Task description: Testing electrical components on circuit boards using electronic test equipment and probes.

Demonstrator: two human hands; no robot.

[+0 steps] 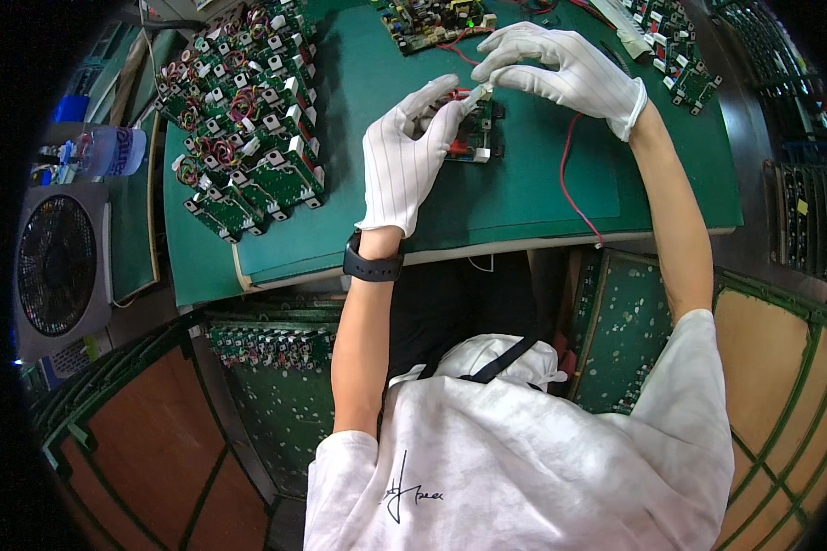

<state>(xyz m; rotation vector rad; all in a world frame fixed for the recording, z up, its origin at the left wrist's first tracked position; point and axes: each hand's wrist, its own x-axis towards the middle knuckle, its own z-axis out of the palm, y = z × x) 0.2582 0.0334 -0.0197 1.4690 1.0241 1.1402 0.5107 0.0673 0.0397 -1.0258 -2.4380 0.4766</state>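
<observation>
White striped gloves cover both hands. My left hand (pixel 409 151) is closed over the left side of a small circuit board (pixel 473 147), its thumb and index finger around a small white connector (pixel 475 95) with red wire beside it. My right hand (pixel 565 73) reaches in from the right. Its thumb and index fingertips come together at the connector's upper end, while the other fingers are bent above. How firmly each hand grips is partly hidden. The board lies on the green mat (pixel 524 197).
Rows of green circuit boards (pixel 248 129) with coiled wires stand at left. Another populated board (pixel 432 23) lies at the back; more boards (pixel 680 64) are at far right. A red wire (pixel 570 184) hangs toward the table's front edge. A fan (pixel 60 266) stands left.
</observation>
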